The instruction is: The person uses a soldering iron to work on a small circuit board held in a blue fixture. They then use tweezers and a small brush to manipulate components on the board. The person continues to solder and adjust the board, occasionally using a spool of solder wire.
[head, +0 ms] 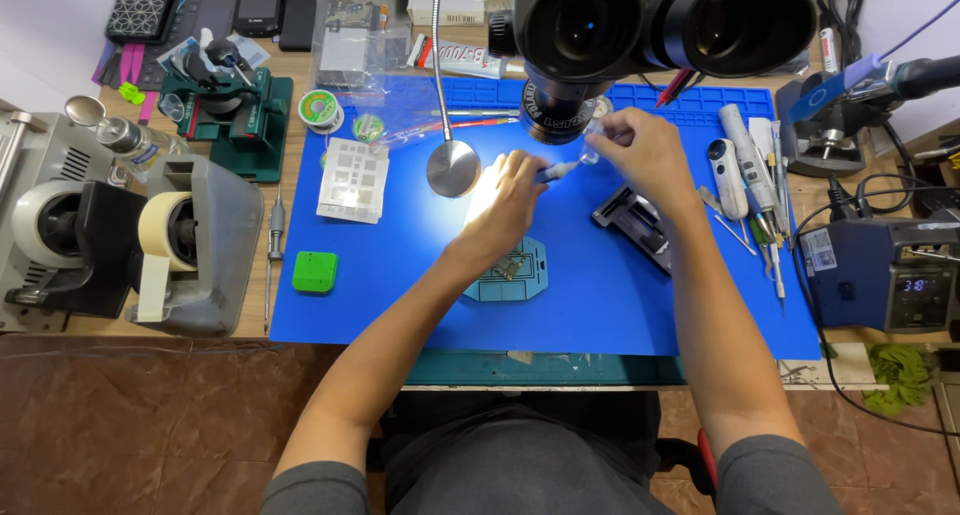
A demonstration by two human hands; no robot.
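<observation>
Just above frame centre, a small syringe-like tube (562, 168) lies left-right between the hands, left hand (505, 200) fingers closed on its body, right hand (645, 155) fingers pinching its tip end.

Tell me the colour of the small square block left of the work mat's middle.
Bright green block, on the blue mat; head view.

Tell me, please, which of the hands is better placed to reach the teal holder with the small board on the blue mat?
Probably the left hand: it hovers directly above the teal holder. The right hand sits farther off under the microscope, and both pinch a small syringe-like tool.
</observation>
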